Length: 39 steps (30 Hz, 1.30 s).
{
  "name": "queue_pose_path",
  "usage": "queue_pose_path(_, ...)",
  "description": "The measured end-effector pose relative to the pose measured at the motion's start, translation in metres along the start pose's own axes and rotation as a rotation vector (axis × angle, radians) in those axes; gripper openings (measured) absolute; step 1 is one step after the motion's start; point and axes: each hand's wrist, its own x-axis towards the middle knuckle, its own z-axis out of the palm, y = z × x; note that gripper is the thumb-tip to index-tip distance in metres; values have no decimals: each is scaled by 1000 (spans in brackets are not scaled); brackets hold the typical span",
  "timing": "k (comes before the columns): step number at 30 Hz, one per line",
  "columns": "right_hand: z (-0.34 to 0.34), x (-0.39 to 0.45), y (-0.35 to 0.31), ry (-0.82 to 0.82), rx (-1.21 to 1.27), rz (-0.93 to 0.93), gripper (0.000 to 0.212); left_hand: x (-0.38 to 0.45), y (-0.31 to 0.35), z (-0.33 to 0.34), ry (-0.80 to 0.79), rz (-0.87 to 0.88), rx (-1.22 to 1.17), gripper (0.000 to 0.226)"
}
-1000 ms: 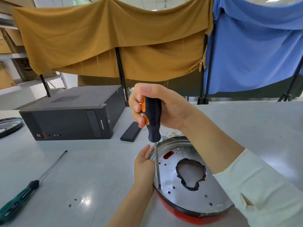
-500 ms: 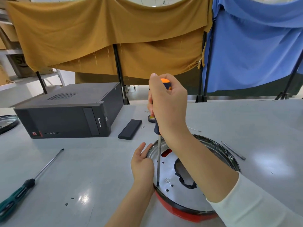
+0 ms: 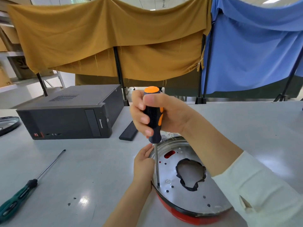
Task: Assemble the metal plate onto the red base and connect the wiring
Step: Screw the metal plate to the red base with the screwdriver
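Note:
A round metal plate (image 3: 178, 192) with small holes and a black-edged cutout lies in the red base (image 3: 185, 216) at the lower middle of the table. My right hand (image 3: 157, 115) grips the black-and-orange handle of a screwdriver (image 3: 154, 120) held upright. Its tip stands on the plate near the left rim. My left hand (image 3: 143, 167) holds the base's left rim, thumb on the edge. A few pale wires (image 3: 168, 134) show behind the base, mostly hidden by my right wrist.
A black computer case (image 3: 68, 115) stands at the back left, with a flat black slab (image 3: 128, 131) beside it. A green-handled screwdriver (image 3: 26, 189) lies at the left front. A round metal ring (image 3: 8, 124) sits at the far left edge. Hanging cloths close off the back.
My right hand has turned on the screwdriver handle, so its fingers face me again instead of its back. The tip stays on the same spot. My left hand keeps its hold on the rim.

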Motion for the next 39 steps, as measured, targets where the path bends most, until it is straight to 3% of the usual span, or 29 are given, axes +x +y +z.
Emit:
queue_pose_path(2, -3, 6, -5, -52, 62, 17, 18, 0, 1, 1, -23, 5, -2, 45)
queue_pose_path(4, -4, 13, -4, 14, 69, 62, 23, 0, 1, 1, -33, 8, -28, 44)
queue_pose_path(8, 2, 21, 8, 369, -12, -2, 32, 1, -4, 1, 2, 17, -75, 45)
queue_pose_path(13, 11, 15, 16, 1000, -300, -241, 35, 5, -9, 3, 64, 20, -31, 55)
queue_pose_path(15, 14, 12, 15, 1084, -359, -272, 34, 8, -12, 3, 74, 26, 11, 58)
queue_pose_path(21, 24, 8, 16, 868, -443, -245, 18, 7, -12, 1, 44, 13, 71, 55)
queue_pose_path(25, 25, 8, 17, 759, -356, -168, 29, 6, -11, 0, 37, 12, 54, 57)
queue_pose_path(27, 24, 11, 15, 764, -310, -157, 31, 6, -11, 1, 36, 15, 52, 55)
queue_pose_path(31, 22, 17, 20, 931, -425, -156, 20, 7, -13, 0, 23, 27, 75, 54)
queue_pose_path(36, 21, 15, 5, 661, -243, -208, 26, 2, -10, 1, 48, 32, 45, 57)
queue_pose_path(39, 16, 13, -8, 679, -223, -188, 25, -1, -7, 0, 48, 11, 50, 65)
